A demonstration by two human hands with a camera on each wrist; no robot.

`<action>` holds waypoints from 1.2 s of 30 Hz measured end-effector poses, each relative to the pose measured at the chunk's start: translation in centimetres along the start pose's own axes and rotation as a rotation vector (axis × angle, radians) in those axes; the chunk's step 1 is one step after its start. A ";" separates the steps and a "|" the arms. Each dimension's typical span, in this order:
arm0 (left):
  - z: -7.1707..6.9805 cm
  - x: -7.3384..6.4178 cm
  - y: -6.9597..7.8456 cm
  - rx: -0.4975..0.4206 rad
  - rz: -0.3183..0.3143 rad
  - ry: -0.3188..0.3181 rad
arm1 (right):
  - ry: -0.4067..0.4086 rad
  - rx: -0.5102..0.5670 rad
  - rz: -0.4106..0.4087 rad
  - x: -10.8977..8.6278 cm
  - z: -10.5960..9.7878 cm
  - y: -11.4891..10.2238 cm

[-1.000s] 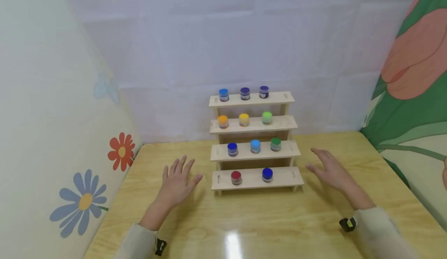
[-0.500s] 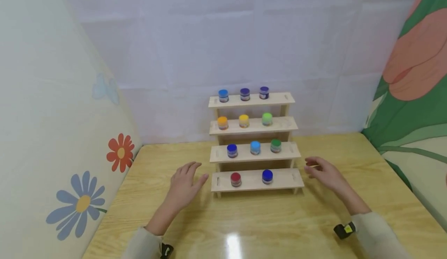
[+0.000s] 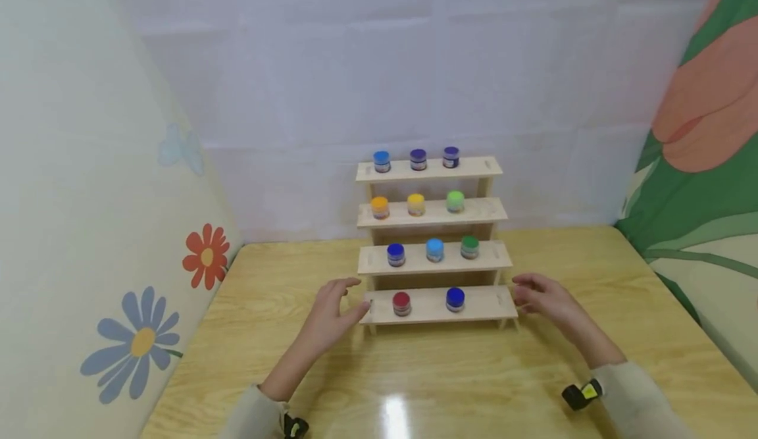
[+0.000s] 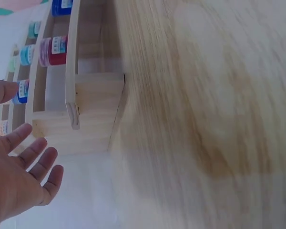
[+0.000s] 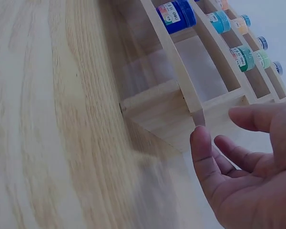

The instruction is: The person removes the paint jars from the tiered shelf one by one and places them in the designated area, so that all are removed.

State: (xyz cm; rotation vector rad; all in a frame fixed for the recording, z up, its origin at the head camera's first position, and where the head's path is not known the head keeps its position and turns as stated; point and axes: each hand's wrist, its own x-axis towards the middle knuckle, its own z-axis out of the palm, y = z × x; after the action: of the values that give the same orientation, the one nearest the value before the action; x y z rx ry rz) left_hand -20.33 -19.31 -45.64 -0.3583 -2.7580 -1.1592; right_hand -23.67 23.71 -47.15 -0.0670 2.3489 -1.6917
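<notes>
Rack [image 3: 414, 266]: pale wood, four stepped tiers, upright on the tabletop [image 3: 420, 360] just right of the frame's middle, between the two hands.
Bottom shelf [image 3: 428, 305]: carries a red jar [image 3: 401, 304] and a dark blue jar [image 3: 455, 300], well apart.
Upper tiers: three jars on each; a green jar [image 3: 470, 247] ends the second row, an orange jar [image 3: 379, 208] starts the third, a purple jar [image 3: 451, 157] sits rightmost on top.
Left hand [image 3: 331, 307]: lower left of the rack, fingers loosely bent and spread from the thumb, gripping nothing; thumb tip by the bottom shelf's left end, contact not certain.
Right hand [image 3: 553, 301]: at the rack's lower right, fingers a little bent, thumb apart, pinching nothing that shows; fingertips right at the shelf's end, whether touching I cannot tell.
Weight: the rack is probably light and stiff; the jars likely add most of the load.
Slip: the jars show no fixing, so a tilt or jerk could well slide or topple them; the shiny tabletop might let the feet skid.
Hold: both ends of the bottom shelf, or the end panels [image 4: 97, 98] beneath, seem the best places, taken evenly and kept level.
Weak spot: the thin shelf joints may flex if only one end is pulled.
</notes>
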 end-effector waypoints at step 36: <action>3.5 1.5 2.0 -0.259 0.014 -0.121 | -0.076 0.238 0.092 0.6 1.0 1.5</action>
State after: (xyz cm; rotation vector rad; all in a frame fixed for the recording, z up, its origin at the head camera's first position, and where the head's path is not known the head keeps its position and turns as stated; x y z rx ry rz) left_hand -21.33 -15.15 -46.37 -0.4885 -2.7012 -1.5444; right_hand -23.83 23.12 -48.93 0.0193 2.0486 -1.8744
